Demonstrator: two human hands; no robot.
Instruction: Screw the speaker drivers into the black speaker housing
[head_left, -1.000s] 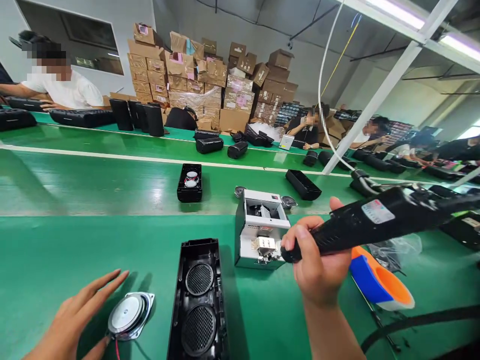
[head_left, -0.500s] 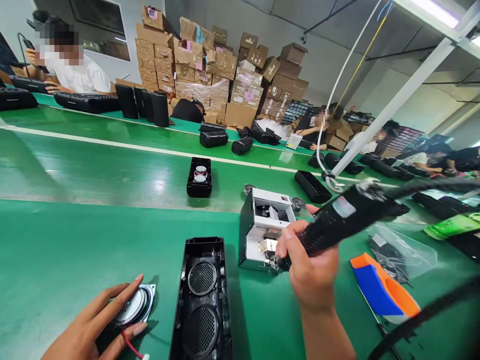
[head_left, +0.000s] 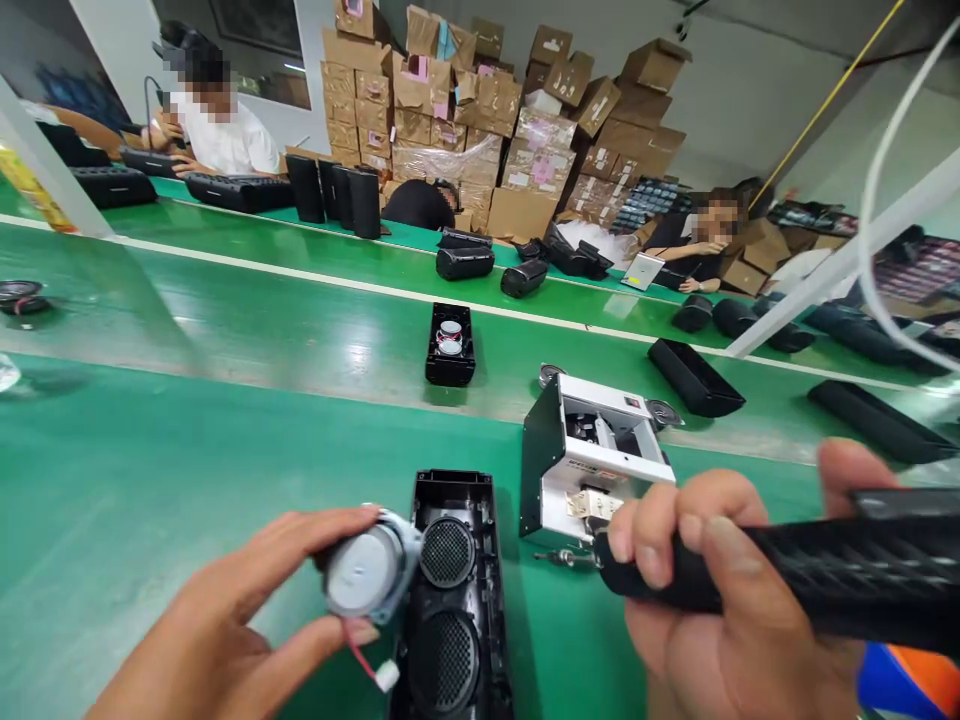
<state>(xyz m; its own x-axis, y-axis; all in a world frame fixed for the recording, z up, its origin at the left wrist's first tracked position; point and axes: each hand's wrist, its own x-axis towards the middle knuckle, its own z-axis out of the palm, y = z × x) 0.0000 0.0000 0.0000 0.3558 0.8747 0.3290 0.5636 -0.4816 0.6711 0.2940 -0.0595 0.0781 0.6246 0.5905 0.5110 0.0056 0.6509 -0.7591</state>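
Observation:
Between the thumb and fingers of my left hand (head_left: pixel 262 610) is a round speaker driver (head_left: pixel 365 572), its magnet side facing me. A red wire with a white connector (head_left: pixel 387 676) dangles from it. The driver is raised beside the left edge of a long black speaker housing (head_left: pixel 486 600), which lies open with two round mesh grilles inside. My right hand (head_left: pixel 720 580) is wrapped round a black electric screwdriver (head_left: pixel 825 570), held nearly level, its metal bit pointing left. The bit is in front of a white and black screw feeder (head_left: pixel 592 460).
Another black housing with drivers (head_left: pixel 451 345) stands further back on the green bench. Loose drivers (head_left: pixel 662 413) lie by the feeder. Black shells (head_left: pixel 696 376) sit at right, an orange and blue object (head_left: pixel 907 680) at lower right. Co-workers (head_left: pixel 225 130) sit across, before stacked cartons (head_left: pixel 465 110).
My left hand has lifted the driver off the bench and brought it right, to the housing. The screwdriver has swung level and come away from the feeder. The view has shifted left.

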